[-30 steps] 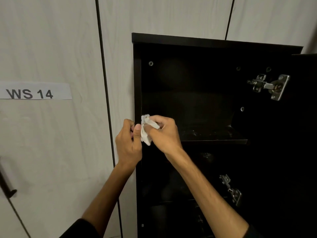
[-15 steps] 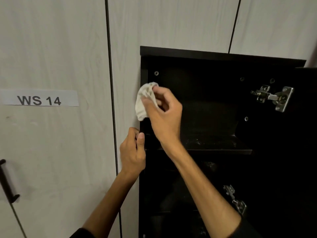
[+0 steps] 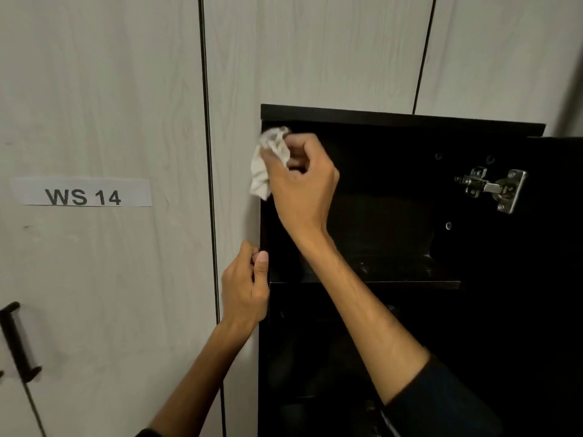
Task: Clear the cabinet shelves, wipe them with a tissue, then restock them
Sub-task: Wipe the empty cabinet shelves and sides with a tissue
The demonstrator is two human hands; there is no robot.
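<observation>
Two hands: R [image 3: 301, 181] clutching tissue [image 3: 268, 162] at cabinet [image 3: 400, 118] top-L corner, L [image 3: 247, 285] below, curled on side edge.

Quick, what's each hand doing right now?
Left hand: gripping the cabinet's left side panel.
Right hand: holding a crumpled tissue.

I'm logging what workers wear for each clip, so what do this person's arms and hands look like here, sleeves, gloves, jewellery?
Both hands are bare: no gloves, rings or watch show on the left hand or the right hand. The forearms are uncovered. Dark sleeves sit pushed up near the elbows, the right sleeve showing most and the left sleeve only as a sliver at the frame's bottom edge.
</observation>
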